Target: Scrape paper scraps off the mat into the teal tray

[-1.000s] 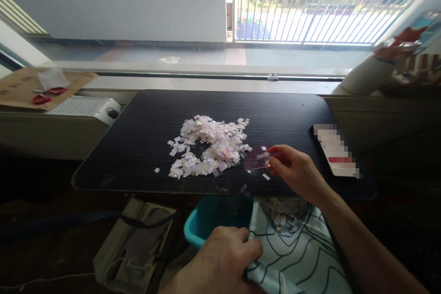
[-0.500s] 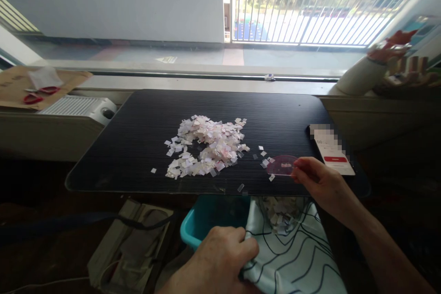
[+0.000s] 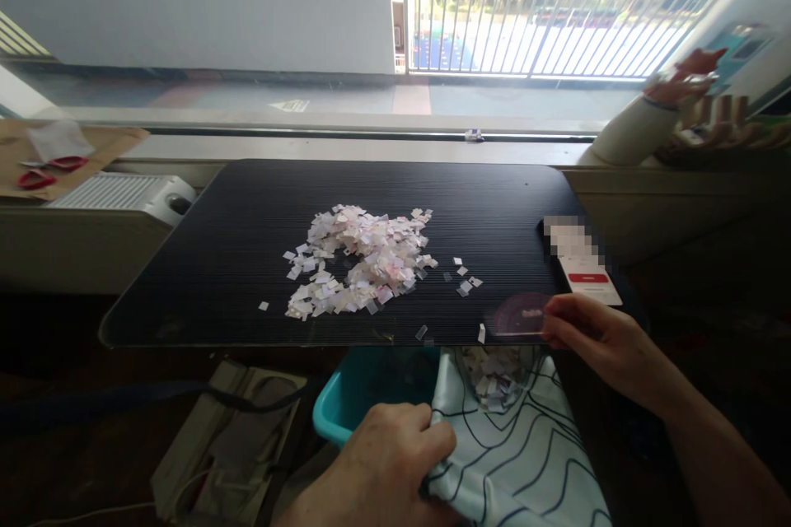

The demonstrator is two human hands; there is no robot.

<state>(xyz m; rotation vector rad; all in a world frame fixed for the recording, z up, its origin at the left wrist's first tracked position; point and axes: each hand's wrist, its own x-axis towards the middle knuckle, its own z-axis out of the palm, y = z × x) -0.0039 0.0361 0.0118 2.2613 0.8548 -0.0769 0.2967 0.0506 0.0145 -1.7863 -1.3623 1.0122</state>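
My right hand [image 3: 578,325] pinches a see-through pink protractor [image 3: 522,314] by its right end. Its straight edge is low, over the front right of the black table [image 3: 494,198]. One small white paper piece [image 3: 482,333] stands tilted just left of it, at the table's front edge. Below the table, my left hand [image 3: 401,449] is closed on the edge of a pale blue cloth [image 3: 525,461] with dark wavy lines. Many paper pieces [image 3: 500,379] lie in the fold of this cloth, under the table edge. A large heap of similar pieces [image 3: 371,251] covers the table's middle.
A phone [image 3: 593,286] lies at the table's right side. Under the front edge are a turquoise bin [image 3: 330,412] and an open box [image 3: 238,436]. Red-handled scissors [image 3: 53,171] rest on brown paper at left. A white vase-like object [image 3: 636,128] stands on the sill.
My right hand has brought the protractor toward the table's front edge, and a paper piece beside it has shifted to the edge. My left hand keeps its hold on the cloth. The view has shifted slightly.
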